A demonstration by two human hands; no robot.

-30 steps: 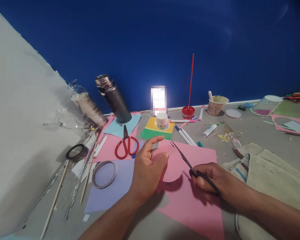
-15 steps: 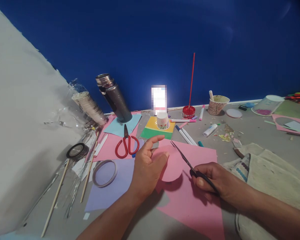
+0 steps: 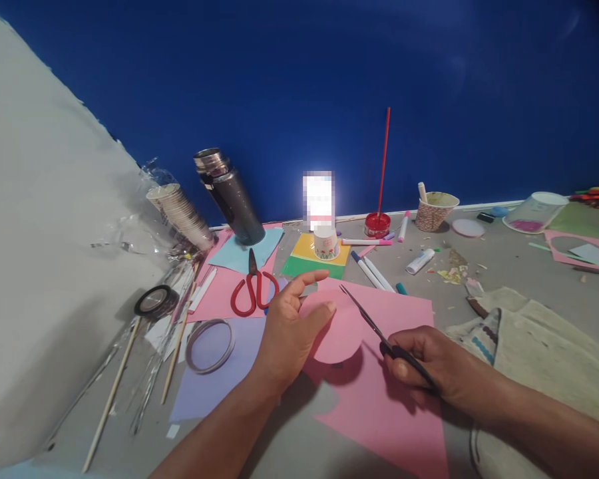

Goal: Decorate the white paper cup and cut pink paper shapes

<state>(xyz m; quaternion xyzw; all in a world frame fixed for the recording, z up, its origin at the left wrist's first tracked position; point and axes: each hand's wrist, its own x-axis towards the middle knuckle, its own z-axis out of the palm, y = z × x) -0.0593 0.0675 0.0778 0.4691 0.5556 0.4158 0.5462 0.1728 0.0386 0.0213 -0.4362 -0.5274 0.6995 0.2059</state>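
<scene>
My left hand [image 3: 297, 319] pinches a round pink paper disc [image 3: 342, 336] between the thumb and the fingers behind it, the index finger stretched out above. In my right hand [image 3: 424, 366] are black-handled scissors [image 3: 374, 324], their blades pointing up and left across the disc's upper right edge. The blades look nearly closed; whether they touch the paper I cannot tell. Below both hands lies a larger pink sheet [image 3: 404, 426] with a piece cut out of its left side. Red-handled scissors [image 3: 252, 293] rest to the left of my left hand.
Left lie a tape roll [image 3: 209, 370] on purple paper, black tape [image 3: 152, 303] and wooden sticks [image 3: 112, 399]. Behind stand a flask [image 3: 234, 206], stacked paper cups [image 3: 182, 216] and a decorated cup [image 3: 326, 247]. Markers [image 3: 374, 269] lie beyond the sheet; a cloth [image 3: 544, 379] is at the right.
The pink disc has turned and shifted slightly left in my left hand. My right hand and the scissors have hardly moved.
</scene>
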